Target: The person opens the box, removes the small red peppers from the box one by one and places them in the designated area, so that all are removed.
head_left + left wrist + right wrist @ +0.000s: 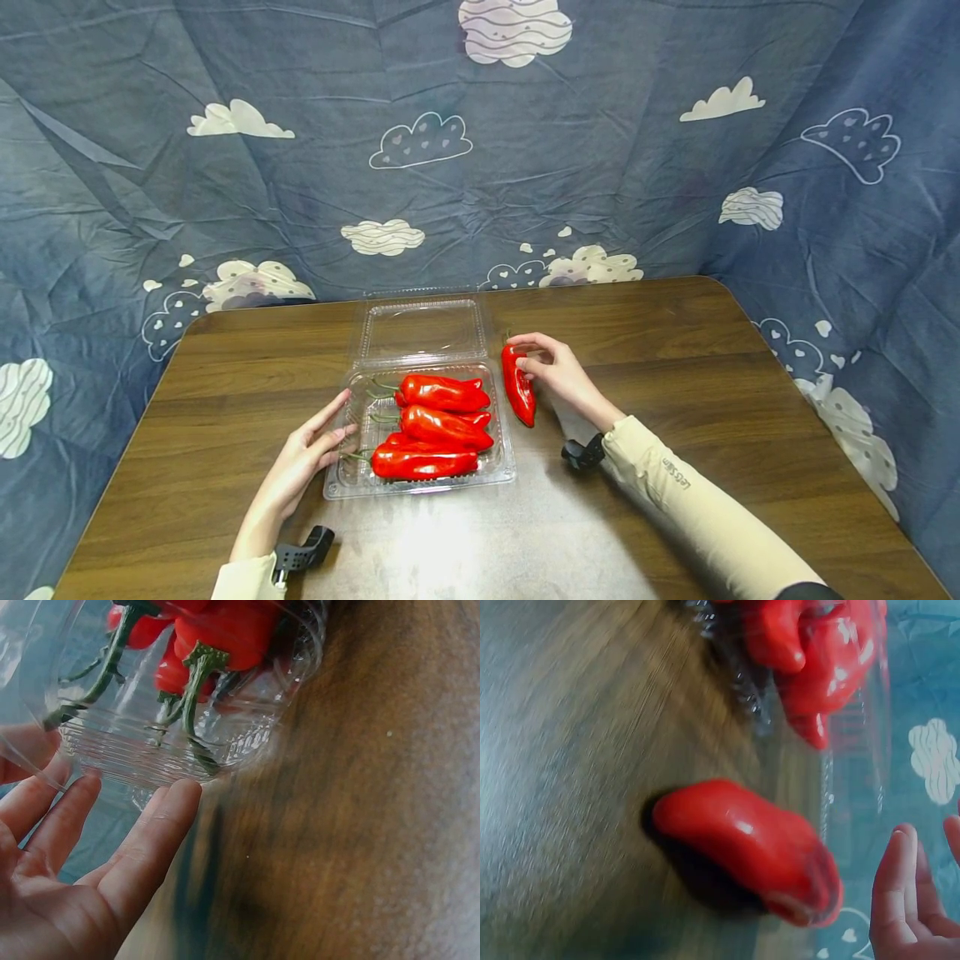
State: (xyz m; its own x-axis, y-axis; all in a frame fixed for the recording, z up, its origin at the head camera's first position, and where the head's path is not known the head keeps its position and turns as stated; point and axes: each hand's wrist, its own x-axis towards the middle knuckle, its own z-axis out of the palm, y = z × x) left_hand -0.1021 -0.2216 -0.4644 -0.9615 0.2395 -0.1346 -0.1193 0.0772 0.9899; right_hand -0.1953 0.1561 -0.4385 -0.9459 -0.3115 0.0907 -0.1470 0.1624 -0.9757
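Note:
Several long red peppers [435,425] with green stems lie in a clear plastic clamshell container [495,477], stems pointing left. At the container's left wall is my left hand [300,454], fingers spread and fingertips right at the rim; the left wrist view shows these fingers [154,844] nearly straight beside the ridged plastic. One more red pepper [519,387] lies on the table just right of the container. Over its stem end reaches my right hand [558,371], thumb and forefinger apart. In the right wrist view the fingertips [900,851] stand off to the side of this pepper [742,840].
The container's clear lid [423,329] is folded back flat behind it, toward the table's far edge. Brown wood-grain table [675,375] extends on both sides. A blue cloth [300,183] with cloud prints hangs behind and at the right.

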